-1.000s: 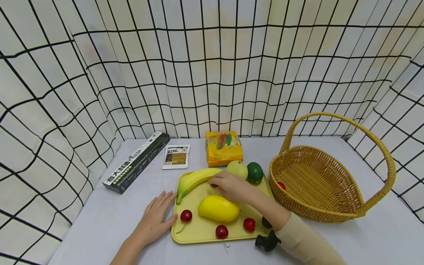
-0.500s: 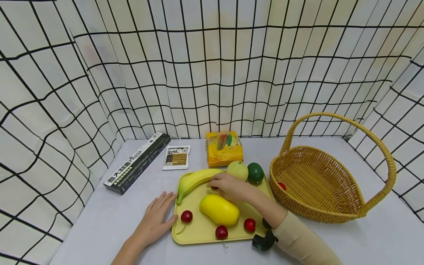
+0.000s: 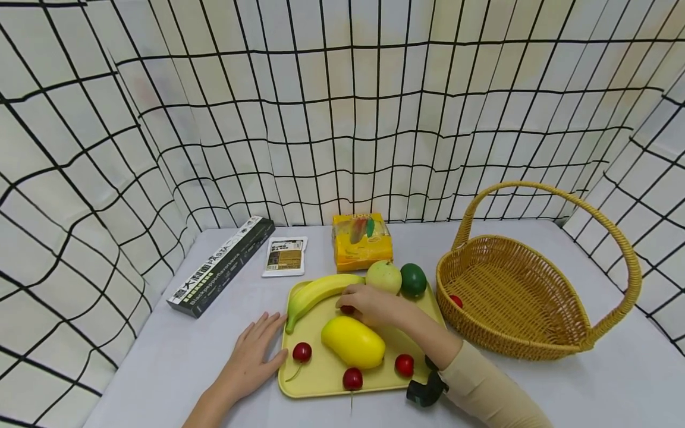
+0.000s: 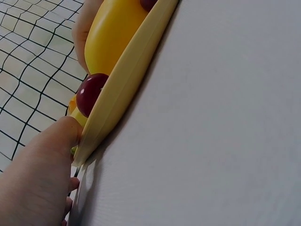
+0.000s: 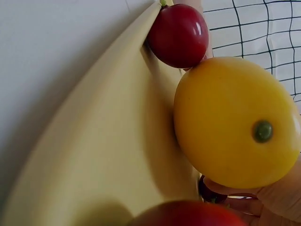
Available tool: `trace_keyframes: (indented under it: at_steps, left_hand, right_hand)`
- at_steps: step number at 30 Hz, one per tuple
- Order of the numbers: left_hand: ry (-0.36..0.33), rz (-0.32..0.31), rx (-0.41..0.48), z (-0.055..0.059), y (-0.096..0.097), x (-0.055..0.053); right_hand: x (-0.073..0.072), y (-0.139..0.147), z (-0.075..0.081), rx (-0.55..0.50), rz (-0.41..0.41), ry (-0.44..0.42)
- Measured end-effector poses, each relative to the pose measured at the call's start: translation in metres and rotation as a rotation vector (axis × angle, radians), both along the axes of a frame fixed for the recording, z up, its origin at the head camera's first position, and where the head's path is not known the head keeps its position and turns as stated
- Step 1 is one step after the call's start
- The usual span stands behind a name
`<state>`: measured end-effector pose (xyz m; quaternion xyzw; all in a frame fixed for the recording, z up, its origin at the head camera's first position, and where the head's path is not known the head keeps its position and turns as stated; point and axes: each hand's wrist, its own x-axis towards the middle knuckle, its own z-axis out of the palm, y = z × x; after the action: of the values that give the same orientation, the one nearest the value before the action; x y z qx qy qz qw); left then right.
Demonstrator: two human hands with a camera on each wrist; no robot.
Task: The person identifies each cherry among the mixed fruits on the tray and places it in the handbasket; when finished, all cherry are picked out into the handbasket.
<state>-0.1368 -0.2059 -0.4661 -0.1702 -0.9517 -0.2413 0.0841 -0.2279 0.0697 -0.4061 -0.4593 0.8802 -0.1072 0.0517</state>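
Note:
In the head view a yellow tray [image 3: 321, 383] holds a yellow mango [image 3: 353, 342], a banana [image 3: 316, 295], a pale green round fruit [image 3: 383, 277] and several cherries. My right hand [image 3: 371, 303] reaches over the tray behind the mango; its fingertips pinch a dark red cherry [image 3: 347, 310], partly covered by the fingers. The right wrist view shows that cherry [image 5: 211, 192] beneath the mango [image 5: 235, 122]. My left hand [image 3: 253, 359] lies with straight fingers at the tray's left edge, its thumb against the rim beside another cherry [image 3: 302, 352].
To the right stands a wicker basket [image 3: 514, 297] with a tall handle and a red fruit [image 3: 456, 301] inside. Behind the tray are a yellow package [image 3: 362, 241], a white sachet [image 3: 285, 257] and a long pasta box [image 3: 222, 267]. A dark green fruit [image 3: 414, 280] sits at the tray's back right corner.
The mango has turned, its right end swinging toward the front. The front cherry has shifted slightly left and its stem now points straight forward. Both hands stay nearly in place.

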Motion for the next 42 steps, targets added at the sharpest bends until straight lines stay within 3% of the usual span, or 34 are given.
trace_keyframes:
  at_steps: [12, 25, 31, 42]
  left_hand:
    - [-0.008, -0.006, -0.010, -0.0031, 0.0022, -0.0003]
    - [-0.006, -0.007, -0.012, -0.0018, 0.0012, -0.0024]
    - [-0.047, 0.000, -0.013, -0.0009, 0.0016, -0.0021]
    - [-0.062, 0.000, -0.009, -0.0008, 0.0011, -0.0031]
  right_hand:
    - [0.0032, 0.0002, -0.0012, 0.033, -0.026, -0.020]
    - [0.0011, 0.0019, -0.0061, -0.021, -0.022, 0.012]
    - [0.0005, 0.0034, -0.0062, -0.051, -0.004, 0.017]
    - [0.0040, 0.0085, -0.0030, -0.148, 0.024, 0.122]
